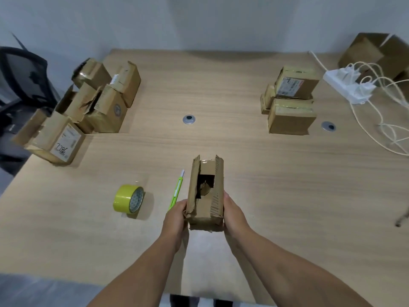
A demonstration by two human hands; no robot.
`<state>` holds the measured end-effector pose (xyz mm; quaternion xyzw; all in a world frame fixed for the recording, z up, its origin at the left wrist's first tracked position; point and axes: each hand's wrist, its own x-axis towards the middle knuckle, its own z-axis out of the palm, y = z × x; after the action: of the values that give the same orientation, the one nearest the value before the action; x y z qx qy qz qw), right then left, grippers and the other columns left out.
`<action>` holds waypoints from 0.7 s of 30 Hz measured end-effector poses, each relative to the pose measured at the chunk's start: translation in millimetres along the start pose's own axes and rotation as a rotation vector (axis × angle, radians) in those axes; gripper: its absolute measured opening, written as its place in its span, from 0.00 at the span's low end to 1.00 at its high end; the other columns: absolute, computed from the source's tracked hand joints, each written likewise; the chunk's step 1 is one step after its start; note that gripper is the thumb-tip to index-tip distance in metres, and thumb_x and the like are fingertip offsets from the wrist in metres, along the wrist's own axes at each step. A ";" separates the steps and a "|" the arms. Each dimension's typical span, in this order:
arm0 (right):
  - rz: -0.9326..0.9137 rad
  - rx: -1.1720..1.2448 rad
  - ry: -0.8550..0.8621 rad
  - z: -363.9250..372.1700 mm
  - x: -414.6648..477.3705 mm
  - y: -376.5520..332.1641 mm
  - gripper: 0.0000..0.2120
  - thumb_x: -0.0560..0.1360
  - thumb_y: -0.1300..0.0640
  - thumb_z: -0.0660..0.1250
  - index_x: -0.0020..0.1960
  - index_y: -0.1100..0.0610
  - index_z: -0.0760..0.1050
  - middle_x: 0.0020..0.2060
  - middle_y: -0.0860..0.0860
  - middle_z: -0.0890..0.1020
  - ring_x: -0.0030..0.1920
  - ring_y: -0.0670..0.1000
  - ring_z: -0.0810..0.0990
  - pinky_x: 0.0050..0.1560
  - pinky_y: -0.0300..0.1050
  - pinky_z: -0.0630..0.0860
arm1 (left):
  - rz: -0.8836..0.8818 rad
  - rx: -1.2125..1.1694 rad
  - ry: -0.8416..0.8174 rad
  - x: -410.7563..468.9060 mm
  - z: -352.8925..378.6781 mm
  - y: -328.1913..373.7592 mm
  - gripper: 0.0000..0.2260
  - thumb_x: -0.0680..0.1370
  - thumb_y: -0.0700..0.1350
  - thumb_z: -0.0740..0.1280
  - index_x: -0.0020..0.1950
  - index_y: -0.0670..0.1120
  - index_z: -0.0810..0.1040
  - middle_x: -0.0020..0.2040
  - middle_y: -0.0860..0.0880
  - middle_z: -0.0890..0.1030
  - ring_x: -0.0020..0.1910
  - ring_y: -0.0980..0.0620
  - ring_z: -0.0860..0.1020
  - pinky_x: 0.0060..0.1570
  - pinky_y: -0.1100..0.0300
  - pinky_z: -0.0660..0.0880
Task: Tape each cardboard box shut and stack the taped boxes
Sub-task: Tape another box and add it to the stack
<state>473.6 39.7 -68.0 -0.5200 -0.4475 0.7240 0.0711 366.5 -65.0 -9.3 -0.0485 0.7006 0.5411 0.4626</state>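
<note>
A small cardboard box [208, 207] stands on the wooden table in front of me, its top flaps partly apart with a dark gap showing. My left hand [176, 214] grips its left side and my right hand [232, 209] presses its right side. A roll of yellow tape [128, 198] stands on edge to the left. A green utility knife [176, 189] lies between the roll and the box. Several untaped boxes [88, 105] are heaped at the far left. A stack of taped boxes [291, 100] sits at the far right.
A white power strip [347, 86] with plugs and loose white cables [385, 120] lies at the far right, beside a large open carton [376, 54]. Two round metal grommets [189, 119] are set in the table [265, 173]. A black office chair [20, 85] stands off the left edge.
</note>
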 end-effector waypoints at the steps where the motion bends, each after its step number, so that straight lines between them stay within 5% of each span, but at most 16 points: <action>1: -0.002 0.004 0.024 1.1 -2.0 1.6 0.20 0.79 0.32 0.53 0.57 0.37 0.80 0.50 0.50 0.86 0.49 0.57 0.86 0.44 0.59 0.84 | -0.015 0.013 0.009 3.9 -2.1 1.4 0.16 0.81 0.46 0.61 0.40 0.46 0.85 0.41 0.45 0.84 0.41 0.49 0.81 0.44 0.57 0.77; 6: -0.011 0.013 0.225 1.0 -9.5 6.8 0.16 0.82 0.40 0.51 0.53 0.41 0.77 0.42 0.45 0.78 0.48 0.49 0.79 0.55 0.53 0.79 | 0.001 0.100 0.024 28.8 -12.5 21.9 0.19 0.71 0.57 0.64 0.48 0.44 0.83 0.48 0.41 0.84 0.46 0.47 0.80 0.52 0.51 0.75; 9: 0.039 -0.050 0.337 -3.5 -13.9 12.4 0.25 0.76 0.36 0.50 0.61 0.47 0.77 0.37 0.46 0.73 0.43 0.54 0.73 0.46 0.49 0.71 | 0.040 0.084 -0.013 50.2 -9.4 48.3 0.21 0.75 0.58 0.66 0.60 0.45 0.81 0.60 0.47 0.82 0.59 0.48 0.79 0.63 0.50 0.74; 12: 0.141 0.050 0.313 -6.1 -26.1 16.0 0.21 0.83 0.40 0.51 0.64 0.50 0.75 0.36 0.54 0.76 0.34 0.54 0.72 0.33 0.44 0.69 | 0.102 0.111 -0.102 62.7 6.5 77.4 0.20 0.84 0.55 0.58 0.70 0.45 0.76 0.70 0.50 0.75 0.71 0.49 0.71 0.73 0.48 0.66; 15: 0.172 0.146 0.259 -4.6 -33.0 16.9 0.21 0.84 0.41 0.51 0.69 0.48 0.72 0.37 0.58 0.80 0.31 0.53 0.73 0.30 0.43 0.71 | 0.131 0.184 -0.189 72.7 24.0 95.0 0.19 0.85 0.56 0.56 0.64 0.47 0.79 0.67 0.50 0.78 0.69 0.51 0.72 0.67 0.53 0.66; 21: 0.128 0.165 0.255 -0.6 -34.5 16.1 0.23 0.85 0.39 0.49 0.65 0.49 0.76 0.46 0.59 0.86 0.46 0.56 0.87 0.48 0.49 0.84 | 0.148 0.247 -0.269 80.9 30.6 100.4 0.21 0.84 0.58 0.55 0.56 0.47 0.83 0.56 0.50 0.83 0.61 0.50 0.77 0.68 0.53 0.69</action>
<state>495.4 11.0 -55.8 -0.6275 -0.3399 0.6896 0.1236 281.7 35.7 6.0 0.1330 0.6953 0.4852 0.5133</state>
